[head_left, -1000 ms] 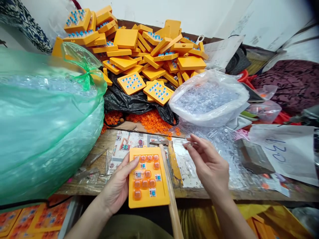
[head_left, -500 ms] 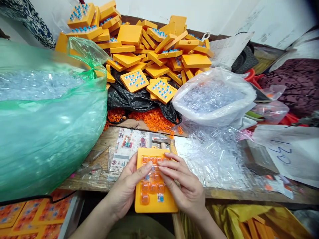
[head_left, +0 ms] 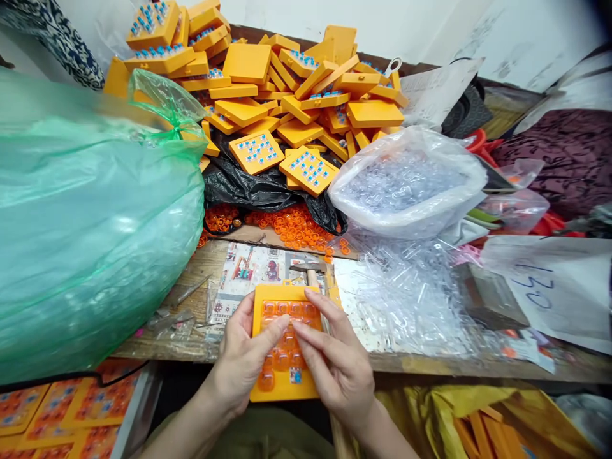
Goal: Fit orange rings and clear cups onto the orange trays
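A yellow plastic panel [head_left: 259,319] lies tilted in front of me, with rows of orange translucent square caps [head_left: 283,360] on its face. One small blue-and-white switch [head_left: 296,375] near its lower right has no cap over it. My left hand [head_left: 246,357] grips the panel's left side, thumb lying over the caps. My right hand [head_left: 339,360] is at the right side, thumb and index fingertips together on the upper-middle caps beside my left thumb. Whatever sits between those fingertips is hidden.
Behind rises a heap of yellow panels [head_left: 247,64]. Loose orange caps [head_left: 296,226] lie beneath black plastic. A green bag [head_left: 95,242] bulges at left; a white bag of clear pieces [head_left: 406,185] and scattered clear plastic [head_left: 411,299] are at right. A hammer [head_left: 312,274] lies beyond the panel.
The panel and both hands have shifted slightly left. Blue-and-white spots that showed among the upper-middle caps are now orange or covered by my fingers.
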`<state>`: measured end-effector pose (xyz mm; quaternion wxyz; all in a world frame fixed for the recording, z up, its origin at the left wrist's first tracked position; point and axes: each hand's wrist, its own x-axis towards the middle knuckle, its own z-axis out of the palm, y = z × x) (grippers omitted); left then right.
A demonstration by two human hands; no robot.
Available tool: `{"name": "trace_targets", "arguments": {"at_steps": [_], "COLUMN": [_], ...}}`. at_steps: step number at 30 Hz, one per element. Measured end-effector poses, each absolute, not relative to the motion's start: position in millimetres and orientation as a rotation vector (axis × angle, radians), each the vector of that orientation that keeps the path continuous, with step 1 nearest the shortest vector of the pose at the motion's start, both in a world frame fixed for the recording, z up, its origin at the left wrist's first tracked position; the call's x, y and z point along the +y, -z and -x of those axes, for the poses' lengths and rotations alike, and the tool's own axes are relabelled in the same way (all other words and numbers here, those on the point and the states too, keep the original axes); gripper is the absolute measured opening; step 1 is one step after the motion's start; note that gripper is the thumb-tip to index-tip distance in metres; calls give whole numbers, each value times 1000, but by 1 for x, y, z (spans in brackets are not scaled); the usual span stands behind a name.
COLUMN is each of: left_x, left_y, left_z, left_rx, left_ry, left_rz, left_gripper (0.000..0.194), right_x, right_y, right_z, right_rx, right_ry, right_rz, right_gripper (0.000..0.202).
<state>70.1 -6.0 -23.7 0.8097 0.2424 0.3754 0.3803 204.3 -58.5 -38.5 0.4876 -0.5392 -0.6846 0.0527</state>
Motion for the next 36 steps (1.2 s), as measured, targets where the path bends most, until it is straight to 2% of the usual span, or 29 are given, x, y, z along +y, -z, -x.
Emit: {"name": "trace_targets", "arguments": {"at_steps": [4,8,11,16,20,24,28,31,36], "left_x": [-5,-3,-2,-1,1,3,3,2,3], "left_y": [26,24,21,15,16,19,19,19,20], "left_z": [-70,-68,-67,-66,-61,-56,-57,-58,-58], "left_rx": [824,836,855,842,731,586,559,583,594], "left_ry": [-819,-795,-783,-672,-640,-670,-636,-609,-593], "left_rz": [-488,-470,-434,-283,-83,-66,-150,-174,-174], "left_gripper": [69,77,74,54,53,71,78,74,76], "right_x": [-59,-44,-21,12,12,-17,-49,-59,-58], "right_y": [35,26,26,32,20,9,10,9,2], "right_z": [-213,-261,-304,-334,-318,-280,-239,-227,-235], "right_rx": [-1683,-1665,-1693,-1769,-1678,-1461,-1122,-1336,-1741], "right_ry": [-174,190,238,124,69,-116,-574,-604,-438], "right_rz": [1356,1811,2043,2169,2050,1837,1389,1205,1034], "right_gripper": [28,25,22,27,27,30,8,24,39]}}
